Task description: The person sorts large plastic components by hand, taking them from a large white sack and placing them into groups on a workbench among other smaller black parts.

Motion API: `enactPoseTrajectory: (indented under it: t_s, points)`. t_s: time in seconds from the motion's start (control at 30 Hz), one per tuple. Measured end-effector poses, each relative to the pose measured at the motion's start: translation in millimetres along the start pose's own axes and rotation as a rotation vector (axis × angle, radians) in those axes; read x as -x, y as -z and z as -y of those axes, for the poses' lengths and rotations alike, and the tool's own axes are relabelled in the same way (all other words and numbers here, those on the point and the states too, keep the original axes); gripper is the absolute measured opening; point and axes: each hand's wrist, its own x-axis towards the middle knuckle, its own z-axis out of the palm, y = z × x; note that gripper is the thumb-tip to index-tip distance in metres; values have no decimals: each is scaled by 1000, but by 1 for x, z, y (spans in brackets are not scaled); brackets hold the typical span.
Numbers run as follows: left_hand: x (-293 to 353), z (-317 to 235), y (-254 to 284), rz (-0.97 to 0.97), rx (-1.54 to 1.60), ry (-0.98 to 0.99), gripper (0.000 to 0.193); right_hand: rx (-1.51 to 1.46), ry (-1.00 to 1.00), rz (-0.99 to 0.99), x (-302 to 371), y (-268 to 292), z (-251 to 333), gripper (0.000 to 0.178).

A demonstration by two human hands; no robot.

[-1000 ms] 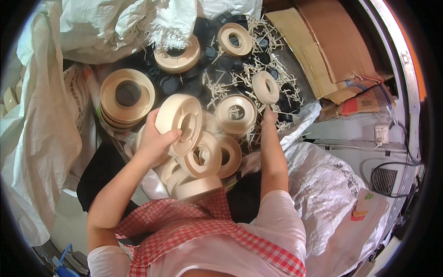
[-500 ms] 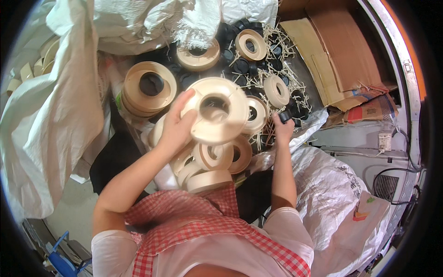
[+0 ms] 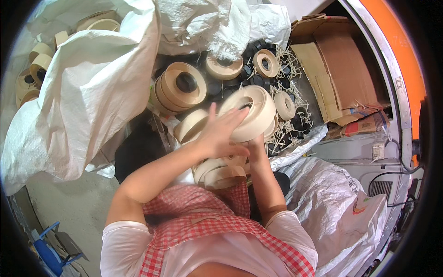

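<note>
In front of me, tilted on edge, is a cream plastic flanged ring (image 3: 264, 117) with a round hole. My left hand (image 3: 220, 134) grips its near left side, fingers spread across the face toward the hole and thumb low. Something dark shows in that hole; I cannot tell whether it is a cap or the background. My right hand (image 3: 256, 144) is under the ring's lower edge, its fingers hidden behind it. Below my hands lie more cream rings (image 3: 225, 177). Beyond stand a stack of rings (image 3: 182, 87) and a single cream ring (image 3: 224, 68).
Black round caps (image 3: 259, 81) and cream plastic sticks (image 3: 295, 76) cover the work surface. White woven sacks (image 3: 92, 101) hang at the left, with rings behind. A cardboard box (image 3: 344, 60) stands at the right, above another white sack (image 3: 323, 194). A blue object (image 3: 48, 254) is at lower left.
My right hand, which held a black cap at the right, has moved left under the ring. The ring has tilted on edge, and my left hand has shifted across its face. The view has shifted.
</note>
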Motion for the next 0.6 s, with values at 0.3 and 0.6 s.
enactPoseTrajectory:
  t_s: [0.3,0.6]
  points:
    - [-11,5,17,6,806,352,60,662,262,7,-7,17,3,64]
    - [-8,-10,25,112,785,372,48,636,-154,3,-4,52,0,76]
